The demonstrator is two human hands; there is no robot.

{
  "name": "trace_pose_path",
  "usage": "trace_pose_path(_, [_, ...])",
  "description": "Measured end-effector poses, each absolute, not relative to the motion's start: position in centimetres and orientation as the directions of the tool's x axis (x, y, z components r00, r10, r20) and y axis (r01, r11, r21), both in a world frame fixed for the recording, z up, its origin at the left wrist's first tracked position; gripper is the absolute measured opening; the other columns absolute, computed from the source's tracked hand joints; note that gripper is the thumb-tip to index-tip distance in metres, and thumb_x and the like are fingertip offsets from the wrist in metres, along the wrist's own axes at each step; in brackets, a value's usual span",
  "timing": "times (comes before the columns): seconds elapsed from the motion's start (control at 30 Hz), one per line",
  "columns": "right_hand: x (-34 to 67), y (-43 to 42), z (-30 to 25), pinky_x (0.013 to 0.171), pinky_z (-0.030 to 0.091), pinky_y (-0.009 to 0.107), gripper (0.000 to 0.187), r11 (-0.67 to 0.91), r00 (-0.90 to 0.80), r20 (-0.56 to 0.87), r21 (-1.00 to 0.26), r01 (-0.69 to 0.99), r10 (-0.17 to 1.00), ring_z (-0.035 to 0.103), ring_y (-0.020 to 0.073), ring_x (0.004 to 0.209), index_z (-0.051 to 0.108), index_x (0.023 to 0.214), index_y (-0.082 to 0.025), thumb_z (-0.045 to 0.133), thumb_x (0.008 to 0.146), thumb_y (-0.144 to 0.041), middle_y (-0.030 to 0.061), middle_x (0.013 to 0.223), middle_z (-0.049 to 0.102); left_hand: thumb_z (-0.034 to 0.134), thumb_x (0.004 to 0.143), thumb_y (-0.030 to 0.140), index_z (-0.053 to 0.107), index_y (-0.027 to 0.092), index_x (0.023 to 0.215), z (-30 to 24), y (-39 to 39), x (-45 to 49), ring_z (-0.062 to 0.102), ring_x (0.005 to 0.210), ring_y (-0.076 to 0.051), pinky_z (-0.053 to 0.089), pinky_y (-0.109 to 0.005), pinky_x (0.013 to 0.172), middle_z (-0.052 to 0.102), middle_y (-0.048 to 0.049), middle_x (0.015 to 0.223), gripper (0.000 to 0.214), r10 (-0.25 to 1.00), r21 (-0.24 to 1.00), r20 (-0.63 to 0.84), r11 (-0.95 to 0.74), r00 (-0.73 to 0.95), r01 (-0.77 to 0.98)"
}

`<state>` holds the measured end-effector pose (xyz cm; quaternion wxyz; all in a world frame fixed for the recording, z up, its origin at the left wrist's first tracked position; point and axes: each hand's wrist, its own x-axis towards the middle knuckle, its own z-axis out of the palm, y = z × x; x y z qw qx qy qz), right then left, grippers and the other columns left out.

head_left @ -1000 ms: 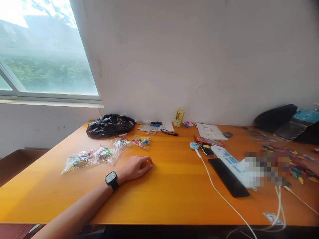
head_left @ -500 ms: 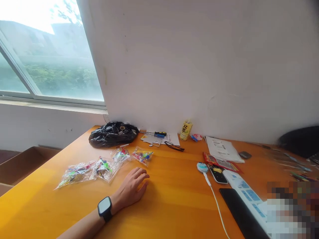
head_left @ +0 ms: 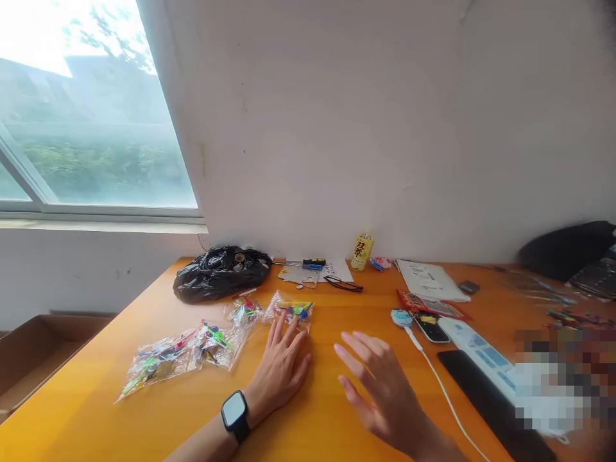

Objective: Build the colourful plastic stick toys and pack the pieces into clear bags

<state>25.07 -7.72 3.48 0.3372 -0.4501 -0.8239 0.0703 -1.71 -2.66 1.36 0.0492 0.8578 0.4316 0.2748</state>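
Note:
My left hand (head_left: 280, 367), with a black watch (head_left: 234, 410) on its wrist, reaches flat over the table. Its fingertips are at the near edge of a clear plastic bag of small colourful pieces (head_left: 299, 310); I cannot tell how firmly they touch it. Nothing is gripped in that hand. To its right my right hand (head_left: 378, 388) hovers above the bare wood, fingers spread and holding nothing. Several more bags lie left of my left hand: one small bag (head_left: 244, 309) further back, one with green pieces (head_left: 214, 340), and one long bag (head_left: 156, 362) nearest the left.
At the back of the wooden table stand a black plastic bag (head_left: 219, 274), a screwdriver (head_left: 314, 262), black glasses (head_left: 343, 284) and a yellow can (head_left: 362, 251). A white cable (head_left: 445, 391), a phone (head_left: 432, 329) and a black slab (head_left: 491, 401) lie right. A cardboard box (head_left: 43, 353) sits left, below the table.
My left hand has moved forward and right, up to the rightmost bag. My right hand has come into view from the lower right. The camera view has shifted slightly.

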Motion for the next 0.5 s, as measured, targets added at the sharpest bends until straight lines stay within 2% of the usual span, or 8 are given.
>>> trace_pose_path(0.07, [23.9, -5.8, 2.2, 0.120, 0.038, 0.056, 0.057, 0.508, -0.308, 0.451, -0.436, 0.742, 0.837, 0.047, 0.0337, 0.144, 0.045, 0.156, -0.040, 0.058, 0.101, -0.039, 0.0056, 0.153, 0.054, 0.048, 0.102, 0.025, 0.059, 0.027, 0.138, 1.9, -2.9, -1.7, 0.025, 0.156, -0.038, 0.025, -0.069, 0.124, 0.052, -0.0092, 0.155, 0.037, 0.726, 0.364, 0.445, -0.682, 0.524, 0.635])
trace_pose_path(0.1, [23.6, -4.7, 1.4, 0.119, 0.041, 0.055, 0.058, 0.454, -0.256, 0.426, -0.469, 0.757, 0.868, 0.048, 0.0325, 0.143, 0.040, 0.158, -0.037, 0.054, 0.102, -0.040, 0.0066, 0.154, 0.054, 0.047, 0.103, 0.025, 0.061, 0.027, 0.135, 2.2, -3.1, -1.7, 0.036, 0.150, -0.036, 0.028, -0.067, 0.124, 0.059, -0.0098, 0.147, 0.034, 0.713, 0.403, 0.455, -0.699, 0.533, 0.591])
trace_pose_path(0.17, [23.3, -2.8, -0.1, 0.115, 0.045, 0.055, 0.059, 0.335, -0.140, 0.369, -0.542, 0.770, 0.919, 0.053, 0.0327, 0.139, 0.041, 0.158, -0.031, 0.052, 0.102, -0.047, 0.0107, 0.151, 0.056, 0.046, 0.105, 0.027, 0.063, 0.027, 0.128, 2.4, -3.2, -1.8, 0.056, 0.132, -0.031, 0.038, -0.059, 0.119, 0.069, -0.0099, 0.129, 0.028, 0.712, 0.488, 0.482, -0.702, 0.510, 0.518])
trace_pose_path(0.2, [23.4, -2.2, -0.6, 0.113, 0.046, 0.055, 0.059, 0.311, -0.123, 0.350, -0.554, 0.772, 0.929, 0.055, 0.0335, 0.136, 0.046, 0.155, -0.030, 0.055, 0.100, -0.049, 0.0118, 0.148, 0.059, 0.047, 0.105, 0.028, 0.064, 0.027, 0.125, 2.4, -3.1, -1.8, 0.060, 0.124, -0.030, 0.042, -0.055, 0.115, 0.071, -0.0099, 0.124, 0.026, 0.723, 0.522, 0.498, -0.691, 0.479, 0.500])
trace_pose_path(0.23, [23.5, -1.8, -1.0, 0.113, 0.045, 0.054, 0.057, 0.318, -0.145, 0.332, -0.559, 0.766, 0.932, 0.055, 0.0342, 0.135, 0.052, 0.150, -0.030, 0.060, 0.097, -0.052, 0.0117, 0.146, 0.060, 0.048, 0.105, 0.030, 0.064, 0.027, 0.124, 2.3, -3.0, -1.9, 0.061, 0.120, -0.029, 0.045, -0.052, 0.111, 0.070, -0.0101, 0.123, 0.025, 0.738, 0.546, 0.513, -0.674, 0.438, 0.497])
trace_pose_path(0.3, [23.7, -1.5, -1.0, 0.110, 0.046, 0.051, 0.046, 0.361, -0.214, 0.304, -0.597, 0.716, 0.928, 0.059, 0.0332, 0.129, 0.065, 0.135, -0.030, 0.066, 0.094, -0.051, 0.0102, 0.137, 0.066, 0.050, 0.104, 0.032, 0.061, 0.025, 0.129, 1.8, -2.6, -2.0, 0.058, 0.125, -0.030, 0.045, -0.050, 0.110, 0.066, -0.0116, 0.132, 0.028, 0.773, 0.568, 0.531, -0.629, 0.348, 0.531])
trace_pose_path(0.4, [24.1, -1.2, -0.5, 0.105, 0.050, 0.045, 0.032, 0.377, -0.292, 0.248, -0.720, 0.582, 0.924, 0.065, 0.0290, 0.116, 0.072, 0.121, -0.030, 0.069, 0.093, -0.047, 0.0073, 0.122, 0.072, 0.052, 0.104, 0.039, 0.049, 0.022, 0.146, 0.7, -1.8, -1.9, 0.050, 0.135, -0.033, 0.041, -0.052, 0.112, 0.057, -0.0149, 0.145, 0.046, 0.833, 0.591, 0.473, -0.541, 0.286, 0.598])
trace_pose_path(0.5, [24.4, -0.2, -0.5, 0.104, 0.051, 0.042, 0.029, 0.326, -0.352, 0.176, -0.841, 0.432, 0.919, 0.067, 0.0266, 0.111, 0.073, 0.115, -0.028, 0.072, 0.091, -0.044, 0.0056, 0.116, 0.074, 0.053, 0.103, 0.043, 0.039, 0.021, 0.154, -0.1, -1.2, -1.7, 0.057, 0.124, -0.034, 0.045, -0.051, 0.104, 0.064, -0.0150, 0.129, 0.058, 0.878, 0.628, 0.383, -0.476, 0.289, 0.616])
